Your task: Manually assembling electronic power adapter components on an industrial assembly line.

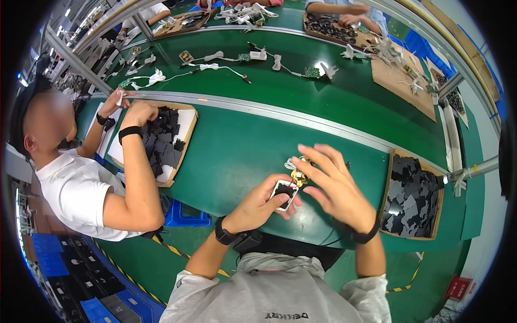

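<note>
My left hand (260, 204) is closed around a small white plastic charger housing (293, 186), its open side up. A black insulating sheet (284, 195) lies inside, and my thumb rests on its lower edge. Just beyond the housing is a small circuit board with yellow parts (298, 176), joined to it by thin red wires. A white cable (291, 163) lies coiled beside the board. Over the board's right side hovers my right hand (335, 185), fingers stretched and apart; whether a fingertip touches the board is hard to see.
At right stands a cardboard tray of black sheets (412, 196); a similar tray (180, 145) is at left, where a co-worker's hand (141, 113) reaches in. Beyond a metal rail (258, 117), a green conveyor belt (215, 83) carries boards and white cables. Other people work across it.
</note>
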Demonstrator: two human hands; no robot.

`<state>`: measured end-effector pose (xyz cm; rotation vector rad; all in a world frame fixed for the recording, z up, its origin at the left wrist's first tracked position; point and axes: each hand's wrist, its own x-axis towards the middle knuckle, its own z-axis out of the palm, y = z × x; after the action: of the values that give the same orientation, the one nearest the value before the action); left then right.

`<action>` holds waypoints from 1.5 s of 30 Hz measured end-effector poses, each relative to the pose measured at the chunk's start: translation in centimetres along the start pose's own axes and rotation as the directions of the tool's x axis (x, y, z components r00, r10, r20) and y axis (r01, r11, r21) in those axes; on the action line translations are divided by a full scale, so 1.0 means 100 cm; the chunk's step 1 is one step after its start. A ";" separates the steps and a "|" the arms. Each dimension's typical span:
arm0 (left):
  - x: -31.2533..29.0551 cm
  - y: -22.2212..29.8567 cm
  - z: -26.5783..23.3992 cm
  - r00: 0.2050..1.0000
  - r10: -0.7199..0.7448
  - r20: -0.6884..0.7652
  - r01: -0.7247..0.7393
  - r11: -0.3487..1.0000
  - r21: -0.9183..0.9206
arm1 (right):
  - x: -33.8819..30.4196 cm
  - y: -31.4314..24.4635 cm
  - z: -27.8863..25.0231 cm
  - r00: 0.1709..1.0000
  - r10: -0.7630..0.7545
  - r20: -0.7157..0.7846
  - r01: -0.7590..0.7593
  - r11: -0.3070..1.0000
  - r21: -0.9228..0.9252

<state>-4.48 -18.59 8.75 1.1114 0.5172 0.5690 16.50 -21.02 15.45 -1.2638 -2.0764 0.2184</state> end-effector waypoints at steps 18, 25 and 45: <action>0.009 0.011 0.025 0.974 0.046 -0.224 0.026 0.951 0.308 | -0.021 0.034 -0.004 0.939 -0.340 0.044 0.331 0.869 -0.368; 0.015 -0.001 0.019 0.953 0.149 -0.264 -0.008 0.884 0.468 | -0.024 0.031 -0.016 0.961 0.054 0.273 -0.100 0.982 0.159; 0.025 -0.029 0.017 0.945 0.232 -0.230 -0.066 0.824 0.562 | -0.028 0.012 -0.022 0.943 -0.204 0.262 0.266 0.936 -0.231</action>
<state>-1.09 -19.07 6.40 1.6419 0.8916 0.7546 19.52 -23.15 15.25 -1.1673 -2.5076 -0.0224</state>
